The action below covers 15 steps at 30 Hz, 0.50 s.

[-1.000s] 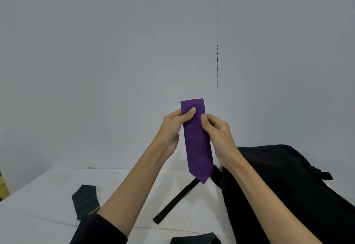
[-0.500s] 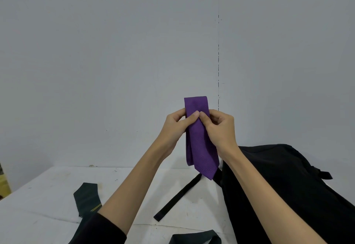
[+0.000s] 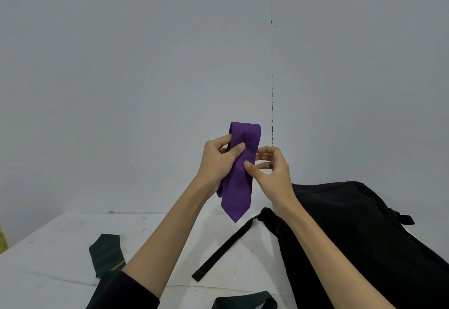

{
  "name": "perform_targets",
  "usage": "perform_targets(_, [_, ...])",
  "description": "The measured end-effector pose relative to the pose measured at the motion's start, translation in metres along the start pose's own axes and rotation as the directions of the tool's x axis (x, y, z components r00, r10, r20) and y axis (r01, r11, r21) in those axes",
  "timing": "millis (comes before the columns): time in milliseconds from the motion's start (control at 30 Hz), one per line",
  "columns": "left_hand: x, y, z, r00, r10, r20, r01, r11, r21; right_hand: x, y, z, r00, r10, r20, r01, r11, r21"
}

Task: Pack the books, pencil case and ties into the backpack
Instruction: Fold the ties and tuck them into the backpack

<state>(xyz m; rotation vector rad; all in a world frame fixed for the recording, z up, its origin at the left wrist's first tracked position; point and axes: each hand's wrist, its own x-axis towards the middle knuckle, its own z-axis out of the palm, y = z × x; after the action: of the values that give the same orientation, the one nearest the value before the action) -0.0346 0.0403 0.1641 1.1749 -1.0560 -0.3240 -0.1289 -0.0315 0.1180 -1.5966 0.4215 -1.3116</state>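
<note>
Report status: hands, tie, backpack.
Left hand grips purple tie, folded, held up. Right hand pinches its edge. Backpack on table, nothing blocking.

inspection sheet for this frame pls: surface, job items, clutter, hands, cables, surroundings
Surface: white table, scuffed and stained.
Job's things: purple tie folded, held up above the table; dark green tie lying at left; another dark green piece at the bottom edge; black backpack at right, its strap trailing across the table. Books and pencil case: nothing seen.
Clutter: yellow object at left edge, cut off.
Hands: left hand grips the purple tie; right hand touches it with thumb and fingertips.
Cables: nothing seen.
Surroundings: plain grey wall, vertical seam.
</note>
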Motion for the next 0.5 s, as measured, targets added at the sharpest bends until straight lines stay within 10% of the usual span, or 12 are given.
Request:
perform_targets(233, [0.0019,0.001,0.0066,1.0,-0.002,-0.024,0.0,0.998,-0.07,0.0053,0.0031,-0.0057,0.933,0.193,0.303,-0.247,0.957,0.149])
perform_targets(500, [0.0077,0.001,0.0033,0.98,-0.2,0.017,0.19,0.895,-0.403,0.0076,0.0001,0.0025,0.945,0.125,0.302,-0.208,0.943,0.261])
